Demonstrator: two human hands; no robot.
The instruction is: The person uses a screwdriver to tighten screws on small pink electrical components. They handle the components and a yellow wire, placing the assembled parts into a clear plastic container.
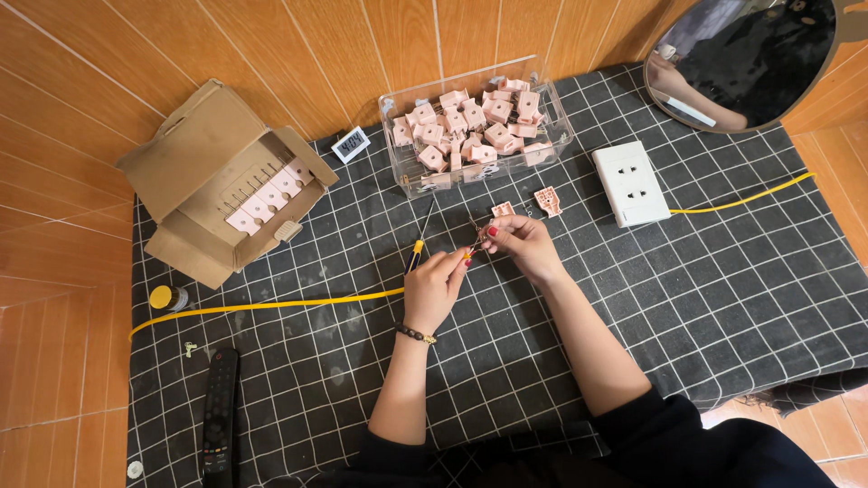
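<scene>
Just in front of the clear box point(476, 126) of pink parts, both hands, left point(434, 287) and right point(524, 246), pinch a tiny piece point(472, 246) that could slip and vanish into the checked cloth point(723, 298).

Black cloth point(705, 298), white grid. On it: pink parts point(470, 122) in clear box point(551, 136), white socket point(630, 183), yellow cable point(271, 305), brown carton point(181, 172).

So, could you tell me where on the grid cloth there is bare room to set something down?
Bare cloth lies right of the right hand, below the white socket block. More lies between the remote and left hand. It is crowded around the clear bin and the cardboard box.
</scene>
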